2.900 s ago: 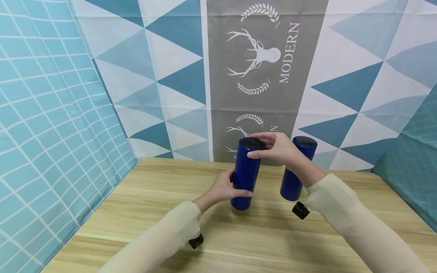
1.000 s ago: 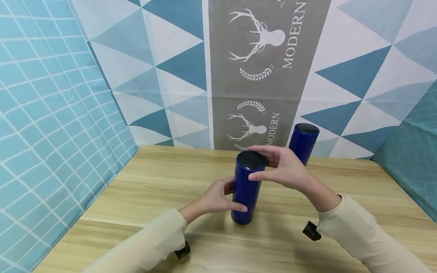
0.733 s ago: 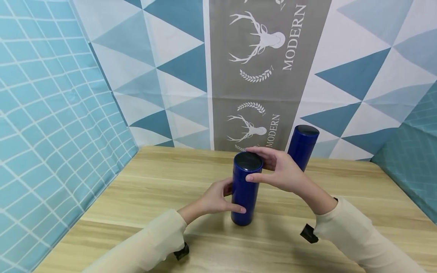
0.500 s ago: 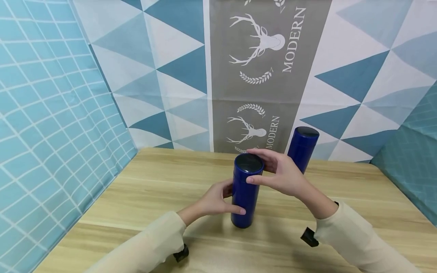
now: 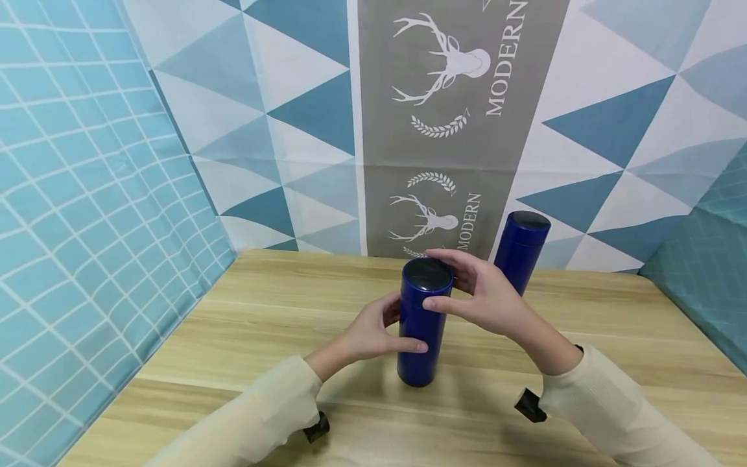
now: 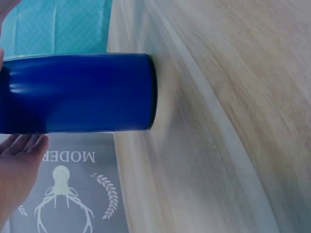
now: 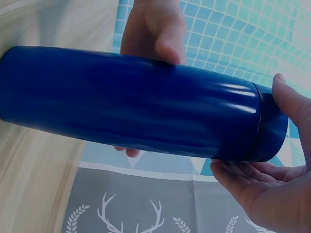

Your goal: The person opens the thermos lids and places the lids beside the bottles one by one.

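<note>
A dark blue thermos flask (image 5: 419, 331) with a black-topped lid (image 5: 428, 274) stands near upright at the middle of the table. Around its lower body my left hand (image 5: 370, 331) grips, the thumb across the near side and the fingers behind. My right hand (image 5: 484, 295) holds the lid between thumb and fingers. In the right wrist view a thin seam parts the lid (image 6: 77, 92) from nothing visible below; the lid band (image 7: 273, 121) sits on the body. A second matching flask (image 5: 521, 250) stands behind my right hand, its lower part hidden.
The wooden table (image 5: 262, 311) runs back to a patterned cloth wall (image 5: 315, 143). A blue checked cloth (image 5: 76, 214) hangs at the left, a teal one (image 5: 712, 259) at the right. Black wrist cameras hang below both sleeves.
Since the earliest frame the held flask has come nearer to me, both hands with it, and the view has tilted down. Lately my left thumb has shifted slightly up the flask.
</note>
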`<state>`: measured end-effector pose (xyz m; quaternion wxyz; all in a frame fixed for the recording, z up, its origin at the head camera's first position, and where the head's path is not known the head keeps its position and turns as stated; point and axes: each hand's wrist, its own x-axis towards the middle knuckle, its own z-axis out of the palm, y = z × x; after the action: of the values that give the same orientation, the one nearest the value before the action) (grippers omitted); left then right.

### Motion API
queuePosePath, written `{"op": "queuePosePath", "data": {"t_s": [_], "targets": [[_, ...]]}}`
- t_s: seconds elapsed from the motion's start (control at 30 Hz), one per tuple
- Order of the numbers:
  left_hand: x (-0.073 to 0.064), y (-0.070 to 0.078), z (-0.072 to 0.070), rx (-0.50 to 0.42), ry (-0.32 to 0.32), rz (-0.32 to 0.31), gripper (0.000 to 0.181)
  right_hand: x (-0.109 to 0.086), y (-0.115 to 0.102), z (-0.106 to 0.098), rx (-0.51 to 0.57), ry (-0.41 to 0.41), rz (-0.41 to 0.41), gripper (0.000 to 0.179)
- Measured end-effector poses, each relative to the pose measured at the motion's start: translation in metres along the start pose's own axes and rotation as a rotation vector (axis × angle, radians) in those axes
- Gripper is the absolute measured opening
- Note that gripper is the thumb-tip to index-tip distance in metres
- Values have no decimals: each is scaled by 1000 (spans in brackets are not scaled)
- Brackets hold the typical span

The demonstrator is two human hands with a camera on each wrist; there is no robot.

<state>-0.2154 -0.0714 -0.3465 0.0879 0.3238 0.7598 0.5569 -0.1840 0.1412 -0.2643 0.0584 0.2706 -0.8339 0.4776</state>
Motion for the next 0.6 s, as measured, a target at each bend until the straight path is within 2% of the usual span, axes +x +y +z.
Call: {"op": "queuePosePath", "data": {"t_s": [0.1,0.27,0.43,0.6], "targets": [[0,3,3,0,25,25,72,-1,1,2,3,5,13,70],[0,6,8,5,68,33,73,-2,0,5,21,8,33,72],[-3,4,13,-5,99,50,74,0,-6,10,34,33,60,70],[-6,-4,17,-10,117,17,76,3,-13,12,-15,59,101,71]]}}
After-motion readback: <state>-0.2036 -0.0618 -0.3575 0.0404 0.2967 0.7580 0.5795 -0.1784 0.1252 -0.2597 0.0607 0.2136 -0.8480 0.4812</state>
